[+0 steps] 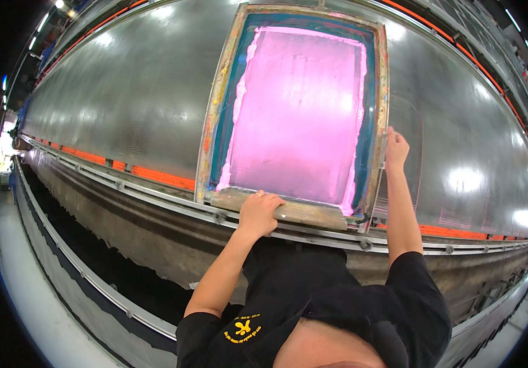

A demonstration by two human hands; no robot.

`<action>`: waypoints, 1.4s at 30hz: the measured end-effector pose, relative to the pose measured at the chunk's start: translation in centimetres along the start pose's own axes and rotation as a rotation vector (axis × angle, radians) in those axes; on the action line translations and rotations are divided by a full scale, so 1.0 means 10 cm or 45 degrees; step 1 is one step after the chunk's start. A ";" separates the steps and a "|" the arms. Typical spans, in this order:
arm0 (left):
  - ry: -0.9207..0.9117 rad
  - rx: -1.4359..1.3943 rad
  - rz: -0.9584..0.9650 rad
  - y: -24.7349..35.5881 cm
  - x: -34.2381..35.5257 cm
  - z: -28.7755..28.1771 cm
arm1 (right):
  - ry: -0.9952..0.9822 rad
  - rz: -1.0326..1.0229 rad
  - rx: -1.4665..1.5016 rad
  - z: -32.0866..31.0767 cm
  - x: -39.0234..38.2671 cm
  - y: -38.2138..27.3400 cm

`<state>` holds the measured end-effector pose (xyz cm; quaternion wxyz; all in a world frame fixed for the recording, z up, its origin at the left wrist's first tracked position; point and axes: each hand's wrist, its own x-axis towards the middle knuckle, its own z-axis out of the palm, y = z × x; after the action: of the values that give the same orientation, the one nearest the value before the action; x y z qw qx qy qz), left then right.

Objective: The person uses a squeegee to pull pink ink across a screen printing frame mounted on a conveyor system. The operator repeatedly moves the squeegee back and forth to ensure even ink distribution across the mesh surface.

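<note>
Left hand: the left hand [259, 210] lies over the near edge of the frame, fingers curled down onto the wooden bar [276, 208] that lies along that edge; the grip is closed on the bar.
Right hand: the right hand [396, 149] is at the right side rail of the frame, about halfway up its length, fingers bent against the outer edge of the wood; whether they wrap fully around it I cannot tell.
Frame position: the printing screen [294, 113] lies flat on the long table [123, 104], its near edge at the table's front rim just above the metal rail [172, 205], between the two hands.
Frame look: a worn wooden frame, paint-stained along the left rail, with a teal border inside it.
What the frame holds: a wide rectangle of pink ink [300, 116] covers the mesh, thicker and paler along its left and right edges.
Table: shiny grey surface with bright light reflections, an orange strip [153, 176] along its front edge.
Clothing: black short sleeves on both arms.
</note>
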<state>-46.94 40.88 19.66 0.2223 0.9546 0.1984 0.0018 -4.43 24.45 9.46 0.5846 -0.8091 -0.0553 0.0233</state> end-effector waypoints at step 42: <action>-1.001 0.170 0.116 -0.31 1.54 -0.32 | -0.159 0.118 -0.720 0.01 -0.11 0.13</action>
<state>-34.21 50.61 19.95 0.2184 0.9027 0.0553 -0.3665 -5.45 23.99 8.16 0.3296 -0.9386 -0.0584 0.0833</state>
